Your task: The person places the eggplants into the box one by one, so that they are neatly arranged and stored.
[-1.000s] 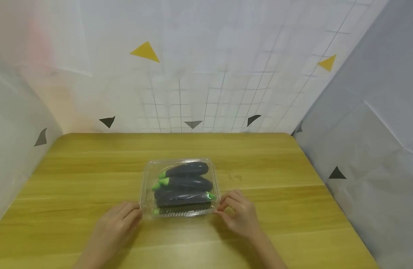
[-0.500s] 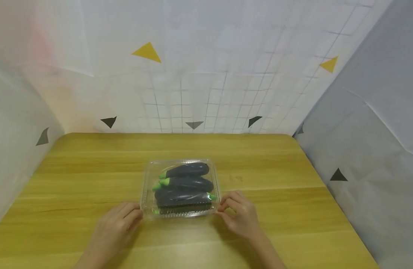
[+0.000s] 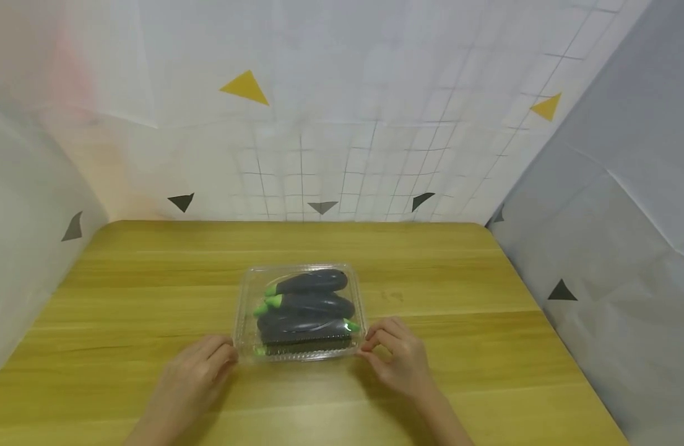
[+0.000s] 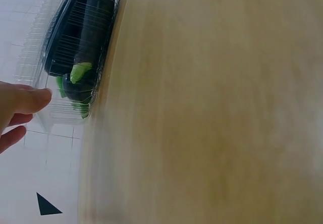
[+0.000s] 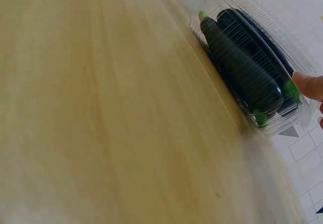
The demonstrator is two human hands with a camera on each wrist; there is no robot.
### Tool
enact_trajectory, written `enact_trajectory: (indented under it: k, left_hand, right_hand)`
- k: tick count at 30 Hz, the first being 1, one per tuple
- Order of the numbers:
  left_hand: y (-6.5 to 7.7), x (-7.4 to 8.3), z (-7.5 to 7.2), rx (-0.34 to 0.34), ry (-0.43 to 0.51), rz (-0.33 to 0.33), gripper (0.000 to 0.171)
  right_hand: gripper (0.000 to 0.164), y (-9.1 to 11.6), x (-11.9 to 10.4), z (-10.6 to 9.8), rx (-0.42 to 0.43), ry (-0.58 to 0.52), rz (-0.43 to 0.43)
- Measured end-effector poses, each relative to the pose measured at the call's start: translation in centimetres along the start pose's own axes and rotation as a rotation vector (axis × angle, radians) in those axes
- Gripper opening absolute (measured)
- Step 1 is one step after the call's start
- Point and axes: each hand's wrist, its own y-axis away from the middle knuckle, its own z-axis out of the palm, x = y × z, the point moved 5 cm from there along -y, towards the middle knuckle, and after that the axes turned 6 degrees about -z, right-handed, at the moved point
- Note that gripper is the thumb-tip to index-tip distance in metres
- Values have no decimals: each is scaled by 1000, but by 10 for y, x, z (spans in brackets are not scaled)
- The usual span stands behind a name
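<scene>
A clear plastic clamshell box [image 3: 242, 322] with a closed lid sits on the wooden table. Several dark eggplants [image 3: 314, 305] with green stem ends lie inside it, visible through the plastic. My left hand [image 3: 191, 375] pinches the box's near left corner; in the left wrist view its thumb [image 4: 35, 101] is on the rim. At the near right corner, my right hand [image 3: 398, 356] pinches the rim between thumb and fingers. The right wrist view shows that thumb [image 5: 308, 85] against the plastic. Fingertips under the rim are partly hidden.
The wooden table [image 3: 470, 291] extends around the box on all sides. A white back wall [image 3: 342, 155] with grid lines and triangle marks stands behind it. White side panels [image 3: 614, 260] flank the table.
</scene>
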Motion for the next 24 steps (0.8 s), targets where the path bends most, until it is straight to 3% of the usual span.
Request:
enact_trajectory:
  k: [19,24]
  left_hand:
    - [1,-3,-1,-14,0,-39,56]
    - [1,-3,-3,-18,14,-19,20]
  right_hand:
    - [26,-1,-3,0,-6,8,-38]
    - [26,1,-4,-3,-15,1,-46]
